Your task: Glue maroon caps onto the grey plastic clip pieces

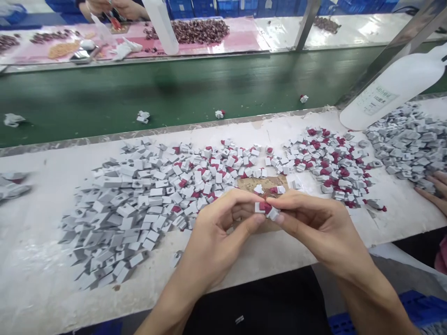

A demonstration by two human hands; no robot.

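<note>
Between both hands, over a brown board [249, 185], is a small grey and dark-red plastic part [266, 209]. My left hand [223, 228] pinches its left side with thumb and forefinger. The fingers of my right hand [310, 223] are closed on its right side. Just behind the fingertips, a few more such pieces lie on the board. A wide pile of grey plastic pieces [122, 200] spreads to the left, with dark-red ones mixed in towards the middle. Another grey and red heap [324, 163] lies to the right of the hands.
A white bottle [391, 93] stands tilted in view at right, near a metal post. Beyond the table runs a green conveyor belt [181, 93] carrying several small parts. Another person's hand [436, 188] touches a grey heap at far right; a person works across the belt.
</note>
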